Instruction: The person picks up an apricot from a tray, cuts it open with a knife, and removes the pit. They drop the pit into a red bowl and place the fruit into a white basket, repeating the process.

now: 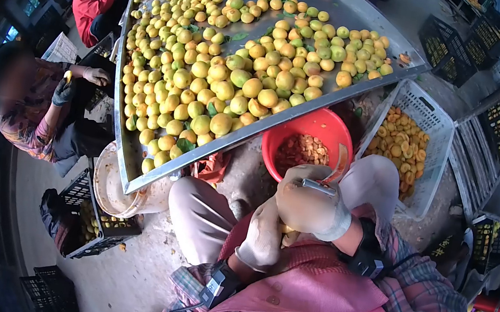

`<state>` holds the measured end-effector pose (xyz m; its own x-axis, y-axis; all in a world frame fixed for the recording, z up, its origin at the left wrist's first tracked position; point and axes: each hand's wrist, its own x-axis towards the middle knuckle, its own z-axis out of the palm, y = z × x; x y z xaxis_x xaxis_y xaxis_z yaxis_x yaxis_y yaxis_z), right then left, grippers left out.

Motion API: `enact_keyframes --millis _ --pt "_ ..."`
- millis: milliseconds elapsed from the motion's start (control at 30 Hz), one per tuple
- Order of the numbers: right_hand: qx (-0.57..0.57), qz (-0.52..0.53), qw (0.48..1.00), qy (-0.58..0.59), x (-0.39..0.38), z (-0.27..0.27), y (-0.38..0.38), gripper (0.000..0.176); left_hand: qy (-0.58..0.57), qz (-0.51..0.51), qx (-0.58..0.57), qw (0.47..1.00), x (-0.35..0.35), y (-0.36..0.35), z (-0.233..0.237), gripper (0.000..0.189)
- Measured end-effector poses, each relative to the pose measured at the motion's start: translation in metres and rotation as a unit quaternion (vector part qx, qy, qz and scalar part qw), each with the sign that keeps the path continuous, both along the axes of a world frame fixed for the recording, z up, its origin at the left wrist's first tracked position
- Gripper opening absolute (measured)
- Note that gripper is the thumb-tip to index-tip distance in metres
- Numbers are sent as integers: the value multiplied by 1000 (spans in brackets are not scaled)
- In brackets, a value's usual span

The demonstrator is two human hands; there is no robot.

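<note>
Both my hands, in pale gloves, are close together above my lap. My left hand (263, 236) is curled around an apricot (286, 229), mostly hidden, with a bit of its yellow side showing below the fingers. Over it, my right hand (311, 204) is closed on a small tool (319, 187) with a silver metal part and a curved orange-brown strip rising above the fingers. Just beyond the hands stands a red basin (280, 136) with brown apricot stones (304, 150) inside. A metal-rimmed table (225, 145) heaped with yellow-green apricots (224, 90) slopes away ahead.
Right of my knee is a white crate (435, 164) holding halved apricots (398, 141). A white bucket (110, 179) stands under the table's left corner, near a black crate (100, 243). At left a gloved person (34, 100) sits; another in red (90, 7) sits behind.
</note>
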<state>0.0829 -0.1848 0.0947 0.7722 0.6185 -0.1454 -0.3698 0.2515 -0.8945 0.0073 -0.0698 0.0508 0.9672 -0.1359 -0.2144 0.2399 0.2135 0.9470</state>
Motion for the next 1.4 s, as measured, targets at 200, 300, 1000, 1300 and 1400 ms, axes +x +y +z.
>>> enact_keyframes --millis 200,300,1000,1300,1400 --pt "191 -12 981 31 -7 -23 -11 12 106 -35 -189 976 -1 7 -10 14" --pt "234 29 969 74 -8 -11 -13 5 162 -84 -254 950 -1 11 -11 23" --pt "302 13 952 55 -10 -5 -21 42 -16 -168 -78 983 -6 4 7 22" --pt "338 47 940 23 -12 -4 -24 43 -71 -164 44 983 -14 5 -2 33" --pt "348 66 935 13 -12 -5 -25 44 -82 -175 34 980 -14 5 -2 31"
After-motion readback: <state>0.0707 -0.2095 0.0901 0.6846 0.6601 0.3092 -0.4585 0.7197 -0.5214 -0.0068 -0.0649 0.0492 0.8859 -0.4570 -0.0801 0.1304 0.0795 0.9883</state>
